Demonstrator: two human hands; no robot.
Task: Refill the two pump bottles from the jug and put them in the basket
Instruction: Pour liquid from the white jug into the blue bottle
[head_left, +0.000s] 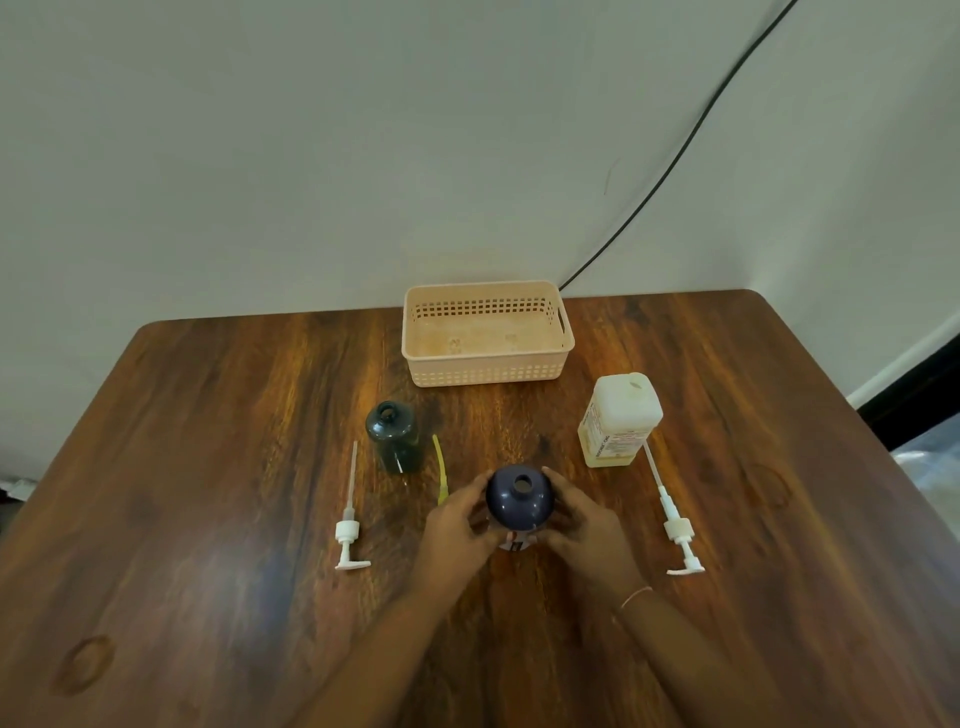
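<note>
Bottle (519, 500) upright between both cupping hands (524, 525)

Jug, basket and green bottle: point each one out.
jug (618, 423), head view, on its pale upper body.
basket (485, 373), head view, on its near wall.
green bottle (393, 430), head view, on its shoulder.
</note>
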